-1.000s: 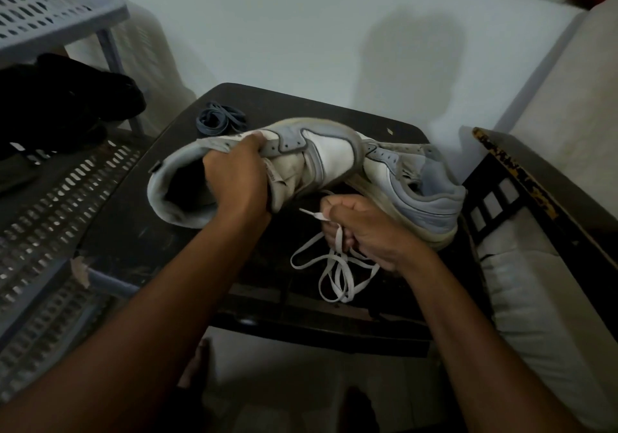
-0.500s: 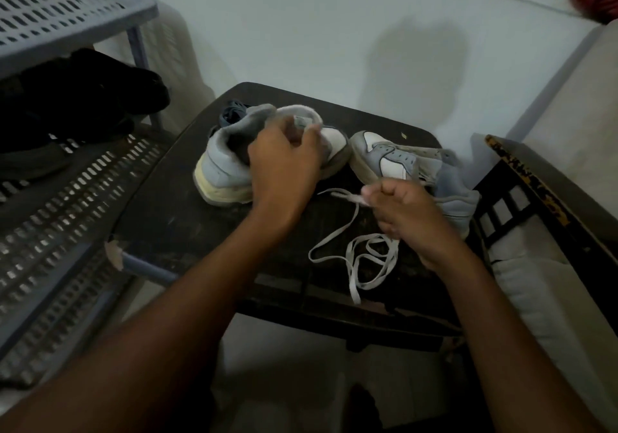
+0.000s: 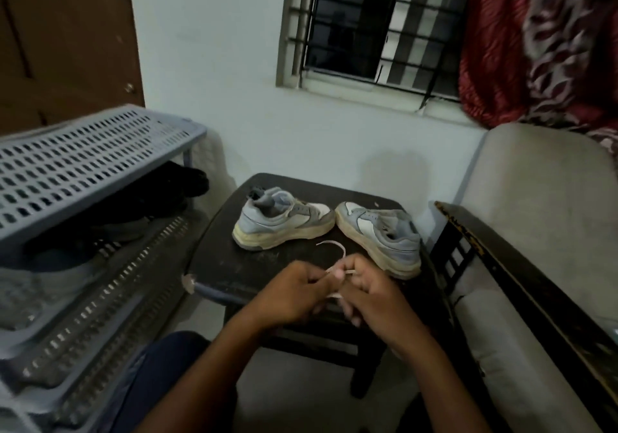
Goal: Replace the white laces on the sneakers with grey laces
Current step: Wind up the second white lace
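Two grey-and-white sneakers stand on a small dark table [image 3: 234, 265]. The left sneaker [image 3: 281, 220] and the right sneaker [image 3: 379, 237] both show no laces. A bit of the grey laces [image 3: 255, 193] peeks out behind the left sneaker's heel. Near the table's front edge, my left hand [image 3: 294, 293] and my right hand [image 3: 369, 295] come together and pinch the white lace [image 3: 332, 248]. One loop of it arches up above my fingers; the remainder is bunched between my hands and mostly hidden.
A grey perforated shoe rack [image 3: 83, 151] with dark shoes [image 3: 167, 195] on its shelf stands at the left. A sofa with a dark wooden armrest [image 3: 501, 265] is at the right. A barred window [image 3: 378, 21] and a red curtain [image 3: 535, 41] are behind.
My left hand let go of the left sneaker, which now stands on the table, and joined my right hand on the white lace. The camera tilted up.
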A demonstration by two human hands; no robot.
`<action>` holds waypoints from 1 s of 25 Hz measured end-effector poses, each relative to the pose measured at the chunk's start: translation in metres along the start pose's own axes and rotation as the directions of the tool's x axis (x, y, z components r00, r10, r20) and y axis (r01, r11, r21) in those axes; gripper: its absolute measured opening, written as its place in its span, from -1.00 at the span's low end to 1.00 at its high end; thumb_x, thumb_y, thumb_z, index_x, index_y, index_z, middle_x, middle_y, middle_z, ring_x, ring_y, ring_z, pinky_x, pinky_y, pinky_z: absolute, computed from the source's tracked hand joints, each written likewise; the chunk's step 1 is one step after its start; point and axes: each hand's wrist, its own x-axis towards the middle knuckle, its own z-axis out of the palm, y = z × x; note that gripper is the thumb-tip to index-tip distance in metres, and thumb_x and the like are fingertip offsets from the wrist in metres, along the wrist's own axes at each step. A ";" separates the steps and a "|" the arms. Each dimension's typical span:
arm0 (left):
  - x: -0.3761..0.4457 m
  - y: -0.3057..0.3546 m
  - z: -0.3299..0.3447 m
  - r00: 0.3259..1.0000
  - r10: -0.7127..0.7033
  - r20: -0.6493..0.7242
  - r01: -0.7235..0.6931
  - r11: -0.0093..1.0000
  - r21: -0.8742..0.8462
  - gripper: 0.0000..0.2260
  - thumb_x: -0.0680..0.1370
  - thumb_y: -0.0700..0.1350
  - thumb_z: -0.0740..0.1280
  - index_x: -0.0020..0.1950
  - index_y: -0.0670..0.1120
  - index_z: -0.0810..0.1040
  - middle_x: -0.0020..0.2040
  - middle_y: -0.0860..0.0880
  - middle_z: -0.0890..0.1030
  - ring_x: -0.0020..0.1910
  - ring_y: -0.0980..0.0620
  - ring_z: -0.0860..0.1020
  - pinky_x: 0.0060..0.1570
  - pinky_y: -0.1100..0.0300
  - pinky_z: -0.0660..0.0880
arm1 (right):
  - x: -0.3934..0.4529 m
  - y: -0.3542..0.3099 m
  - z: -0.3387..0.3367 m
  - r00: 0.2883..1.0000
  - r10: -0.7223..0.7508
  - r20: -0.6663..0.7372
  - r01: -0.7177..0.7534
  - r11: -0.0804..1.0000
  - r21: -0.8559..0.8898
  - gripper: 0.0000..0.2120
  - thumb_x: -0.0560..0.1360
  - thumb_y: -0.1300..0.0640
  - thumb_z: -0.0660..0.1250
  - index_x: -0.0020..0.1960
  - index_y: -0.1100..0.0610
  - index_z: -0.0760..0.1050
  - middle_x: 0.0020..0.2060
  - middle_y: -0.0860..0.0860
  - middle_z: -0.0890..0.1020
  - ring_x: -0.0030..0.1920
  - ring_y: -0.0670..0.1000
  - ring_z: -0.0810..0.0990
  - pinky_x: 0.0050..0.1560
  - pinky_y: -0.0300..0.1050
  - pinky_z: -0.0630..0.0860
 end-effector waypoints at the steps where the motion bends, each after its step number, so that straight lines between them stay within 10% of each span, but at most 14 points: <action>1: -0.018 0.006 0.001 0.997 -0.045 0.058 0.051 0.994 -0.099 -0.54 0.63 0.05 0.21 -0.17 -0.33 0.57 -0.53 0.03 0.37 -0.58 0.15 0.29 -0.57 0.34 0.22 | -0.015 -0.009 0.003 1.000 -0.008 0.021 0.008 1.000 0.021 -0.95 0.60 0.25 0.22 0.03 0.17 0.45 -0.51 -0.01 0.47 -0.51 -0.11 0.35 -0.48 -0.28 0.31; 5: -0.087 0.052 0.003 0.978 -0.044 0.206 0.126 0.904 -0.409 -0.68 0.53 0.09 0.26 -0.29 -0.09 0.56 -0.53 0.04 0.32 -0.59 0.17 0.26 -0.57 0.36 0.23 | -0.065 -0.053 0.007 0.993 -0.112 0.025 0.109 0.991 0.083 -0.89 0.58 0.32 0.21 0.05 0.18 0.45 -0.48 0.01 0.51 -0.52 -0.11 0.35 -0.47 -0.26 0.31; 13: -0.181 0.121 -0.001 0.975 0.106 0.195 -0.031 0.934 -0.356 -0.72 0.64 -0.05 0.22 -0.19 -0.12 0.58 -0.47 0.01 0.52 -0.54 0.15 0.50 -0.51 0.33 0.48 | -0.149 -0.135 0.025 0.961 -0.275 0.008 0.274 0.959 0.078 -0.89 0.57 0.28 0.24 0.08 0.19 0.48 -0.46 0.05 0.50 -0.50 -0.10 0.37 -0.49 -0.31 0.33; 18: -0.195 0.175 -0.028 0.908 0.389 -0.156 -0.325 0.419 -0.848 -0.74 0.54 -0.09 0.24 -0.23 -0.19 0.61 -0.10 -0.22 0.68 0.00 -0.15 0.68 0.01 -0.01 0.64 | -0.157 -0.155 0.036 0.961 -0.273 0.028 0.239 0.881 0.408 -0.77 0.50 0.09 0.23 0.01 0.24 0.51 -0.50 0.00 0.33 -0.51 -0.07 0.30 -0.44 -0.25 0.30; 22: -0.184 0.180 -0.032 0.687 0.540 -0.487 -0.694 0.686 -0.218 -0.81 0.61 -0.15 0.27 0.00 -0.21 0.65 0.02 -0.16 0.70 0.09 -0.08 0.66 0.11 -0.02 0.60 | -0.173 -0.160 0.043 0.942 -0.320 0.102 0.319 0.947 0.026 -0.74 0.61 0.06 0.19 -0.12 0.08 0.61 -0.48 0.00 0.38 -0.46 -0.03 0.35 -0.37 -0.20 0.35; 25: -0.175 0.159 -0.032 0.684 0.676 -0.276 -0.620 0.737 0.269 -0.84 0.59 -0.10 0.34 -0.02 -0.09 0.71 -0.12 -0.08 0.72 -0.15 0.00 0.68 -0.16 0.11 0.61 | -0.192 -0.188 0.031 0.930 -0.332 0.157 0.351 0.928 -0.120 -0.75 0.63 0.16 0.18 -0.13 0.14 0.57 -0.50 -0.02 0.38 -0.48 -0.06 0.35 -0.40 -0.25 0.34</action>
